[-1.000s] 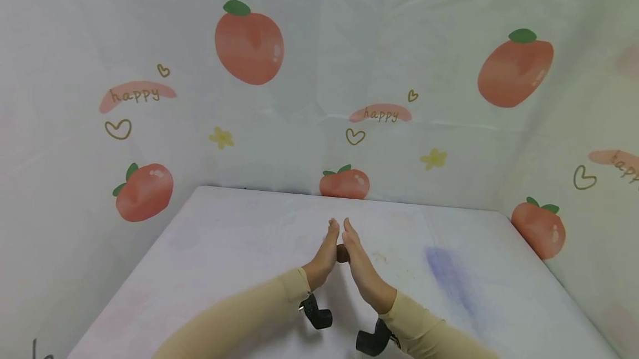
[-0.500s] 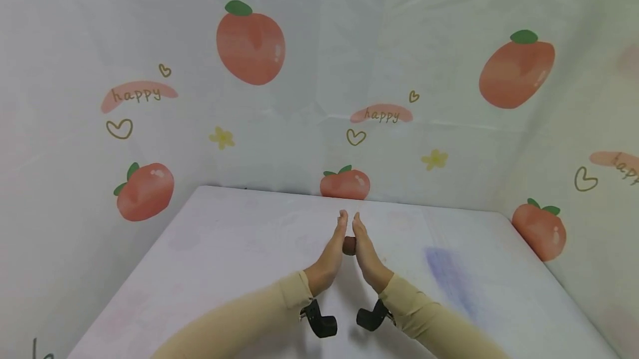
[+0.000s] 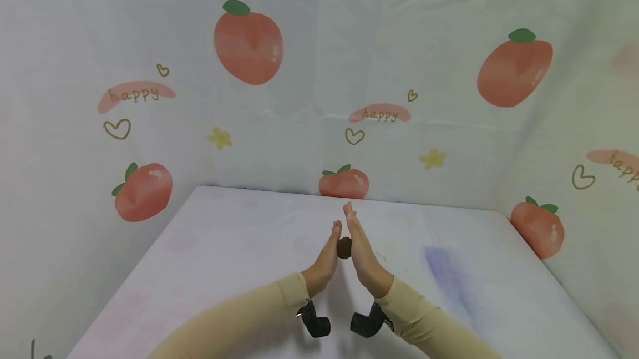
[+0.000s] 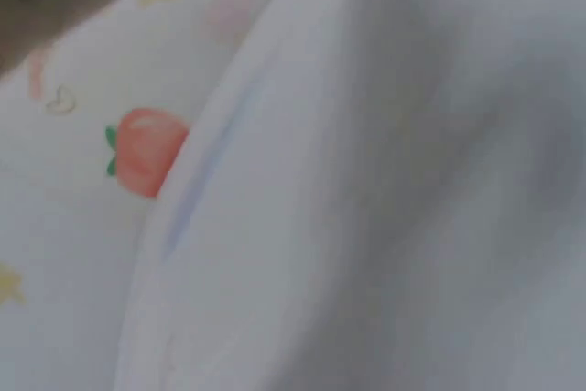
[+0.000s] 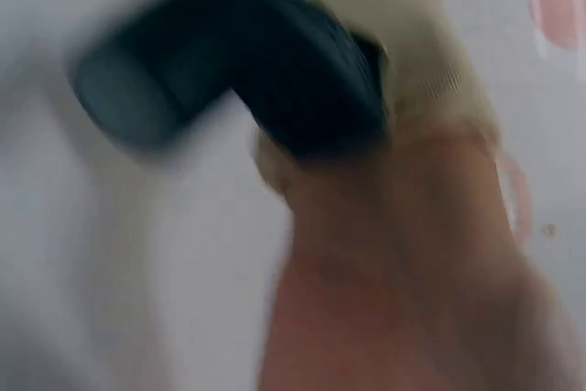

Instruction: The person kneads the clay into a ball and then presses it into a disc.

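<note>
On the left of the head view we see the printed backdrop sheet [image 3: 299, 70], with peach-like fruit motifs, outlined hearts, small yellow flowers and pink strokes. The word "happy" [image 3: 135, 94] is readable on the left stroke, and again on the centre stroke [image 3: 379, 114]. A third pink stroke at the far right carries writing that is cut off and cannot be read in full.

Below the sheet lies the white worktop [image 3: 224, 248], with a faint bluish smear [image 3: 446, 270] on its right part.

Over the middle of the worktop we see the left hand [image 3: 326, 256], fingers straight, palm facing right. The brown ball [image 3: 344, 247] sits between the two palms, pressed by both. The right hand [image 3: 361, 251] has straight fingers and its palm faces left; its fingertips reach farther from the person than those of the left hand. Neither hand curls round the ball. We cannot tell whether the ball touches the worktop.

Both forearms wear beige sleeves [image 3: 239, 320], with a black wrist camera mount [image 3: 314, 321] under each wrist.

The left wrist view shows only blurred worktop and one fruit motif [image 4: 142, 151]. The right wrist view shows a blurred black mount [image 5: 229, 61] and a beige cuff [image 5: 421, 52].
</note>
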`<state>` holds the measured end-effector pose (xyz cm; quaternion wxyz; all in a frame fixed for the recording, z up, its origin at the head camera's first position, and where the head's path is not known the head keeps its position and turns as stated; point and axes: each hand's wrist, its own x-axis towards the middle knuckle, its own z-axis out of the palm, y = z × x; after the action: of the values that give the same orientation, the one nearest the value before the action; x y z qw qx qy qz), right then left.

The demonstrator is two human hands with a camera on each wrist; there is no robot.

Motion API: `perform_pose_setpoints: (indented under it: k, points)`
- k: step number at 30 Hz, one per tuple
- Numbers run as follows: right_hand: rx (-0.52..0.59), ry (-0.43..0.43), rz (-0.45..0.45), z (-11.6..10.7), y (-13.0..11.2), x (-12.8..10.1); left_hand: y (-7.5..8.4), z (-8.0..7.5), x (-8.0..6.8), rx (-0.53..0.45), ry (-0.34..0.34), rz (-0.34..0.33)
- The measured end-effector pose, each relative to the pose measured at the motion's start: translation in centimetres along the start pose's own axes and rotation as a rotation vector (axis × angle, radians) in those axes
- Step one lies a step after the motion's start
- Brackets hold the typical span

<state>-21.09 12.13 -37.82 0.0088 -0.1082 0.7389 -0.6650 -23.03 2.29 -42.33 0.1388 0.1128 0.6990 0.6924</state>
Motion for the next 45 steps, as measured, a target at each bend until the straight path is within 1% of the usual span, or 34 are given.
perform_pose_setpoints:
  k: [2,5,6,8,11,13,14,17,20,21,23,26,29,32,33,35,37,40,43,45]
  points:
    - [0.0,0.044,0.0,-0.7,-0.1,1.0,0.1,0.6,-0.6,0.027,-0.043,0.043]
    - [-0.014,0.073,0.031,-1.7,0.2,2.2,0.7,1.1,-1.2,0.03,-0.088,0.112]
    - [-0.015,0.074,0.046,-1.9,0.3,2.4,1.0,1.2,-1.3,0.023,-0.094,0.143]
    - [-0.016,0.078,0.094,-2.1,0.9,2.6,1.6,1.2,-1.4,-0.014,-0.104,0.181]
    - [0.02,0.064,0.132,-1.6,2.0,2.2,2.7,0.7,-1.1,-0.042,-0.085,0.214]
    - [0.046,0.048,0.133,-0.9,2.5,1.4,3.4,0.2,-0.7,-0.046,-0.054,0.214]
    - [0.048,0.035,0.124,-0.5,2.6,1.0,3.6,-0.1,-0.5,-0.036,-0.035,0.201]
    - [0.054,-0.021,0.092,0.8,2.2,-0.5,3.6,-1.0,0.4,-0.038,0.009,0.13]
    - [0.051,-0.048,0.073,1.5,1.4,-1.4,2.9,-1.4,1.1,-0.04,0.035,0.058]
    - [0.043,-0.049,0.064,1.5,1.1,-1.6,2.5,-1.5,1.2,-0.043,0.034,0.043]
    - [0.037,-0.035,0.042,1.3,0.6,-1.5,1.6,-1.4,1.1,-0.008,0.023,0.038]
    - [0.029,0.008,0.0,0.5,0.0,-0.6,0.6,-0.8,0.5,0.045,-0.015,0.058]
    - [0.042,0.044,-0.024,-0.5,-0.3,0.7,0.1,0.0,-0.4,0.084,-0.06,0.126]
    - [0.039,0.071,-0.021,-1.4,0.1,1.8,0.5,0.7,-1.2,0.09,-0.099,0.201]
    - [0.038,0.076,-0.012,-1.6,0.3,2.0,0.7,0.9,-1.4,0.082,-0.11,0.217]
    - [0.042,0.079,-0.002,-1.8,1.1,2.3,1.5,1.1,-1.7,0.052,-0.118,0.228]
    - [0.037,0.076,0.01,-1.7,1.8,2.2,2.4,1.1,-1.7,0.014,-0.106,0.229]
    - [0.03,0.043,0.028,-1.0,2.8,1.5,3.4,0.4,-1.2,-0.056,-0.056,0.201]
    - [-0.014,-0.02,0.038,-0.1,3.2,0.1,4.0,-0.7,-0.2,-0.135,0.007,0.185]
    - [-0.041,-0.073,0.043,0.5,3.1,-0.9,4.0,-1.4,0.6,-0.153,0.049,0.177]
